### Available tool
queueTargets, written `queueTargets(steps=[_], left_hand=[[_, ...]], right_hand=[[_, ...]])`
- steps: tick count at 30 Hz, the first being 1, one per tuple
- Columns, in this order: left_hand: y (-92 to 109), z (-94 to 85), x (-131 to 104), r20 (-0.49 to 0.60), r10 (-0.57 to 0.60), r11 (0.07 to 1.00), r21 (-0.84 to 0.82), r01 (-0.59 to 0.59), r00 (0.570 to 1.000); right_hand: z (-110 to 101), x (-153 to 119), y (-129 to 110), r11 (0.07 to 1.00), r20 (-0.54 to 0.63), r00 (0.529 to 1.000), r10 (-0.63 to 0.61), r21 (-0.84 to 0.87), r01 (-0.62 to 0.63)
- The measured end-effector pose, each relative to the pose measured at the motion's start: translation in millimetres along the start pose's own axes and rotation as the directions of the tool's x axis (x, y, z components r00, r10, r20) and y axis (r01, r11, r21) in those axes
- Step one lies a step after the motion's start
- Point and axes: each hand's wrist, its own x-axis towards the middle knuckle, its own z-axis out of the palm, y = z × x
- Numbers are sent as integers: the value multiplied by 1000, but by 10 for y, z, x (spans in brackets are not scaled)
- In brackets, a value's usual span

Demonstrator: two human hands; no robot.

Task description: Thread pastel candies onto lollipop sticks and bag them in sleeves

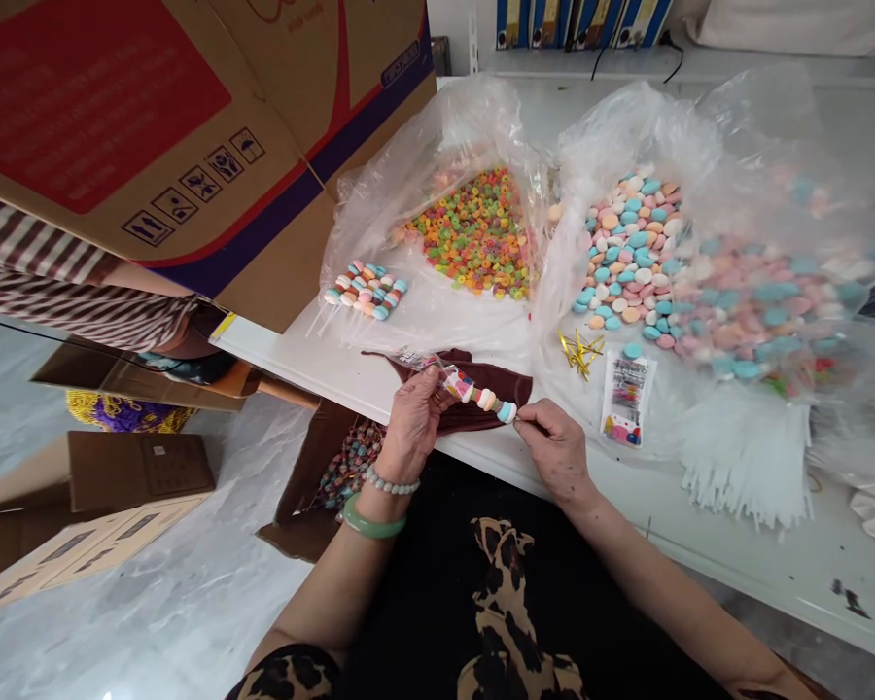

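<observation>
My left hand (414,416) is closed on a small printed packet (455,382) with a short string of candies (490,401) coming out of it. At the string's right end, beside a blue and a white piece, the fingertips of my right hand (554,445) are pinched together; what they grip is too small to make out. A dark red cloth (473,420) lies under both hands. To the right are another printed packet (626,397), gold twist ties (580,352) and a bundle of white sticks (748,462). Several candy strings (367,289) lie at the left.
Clear bags hold ring candies (481,233) and pastel candies (631,253). A large carton (262,126) stands at the table's left, with a person's striped sleeve (65,267) beside it. An open box (342,467) sits below the table edge. Blue binders (579,21) stand behind.
</observation>
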Motion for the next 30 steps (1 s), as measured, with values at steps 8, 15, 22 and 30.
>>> queueTargets(steps=[8, 15, 22, 30], left_hand=[[-58, 33, -55, 12, 5, 999, -52, -4, 1000], [-131, 45, -71, 61, 8, 1000, -29, -7, 998], [-114, 44, -70, 97, -60, 998, -8, 61, 993], [-26, 50, -23, 135, -65, 998, -12, 67, 989]], right_hand=[[16, -24, 11, 996, -103, 991, 84, 33, -81], [28, -26, -92, 976, 30, 989, 148, 159, -151], [31, 80, -25, 661, 426, 788, 444, 437, -609], [-24, 149, 130, 273, 779, 503, 375, 425, -863]])
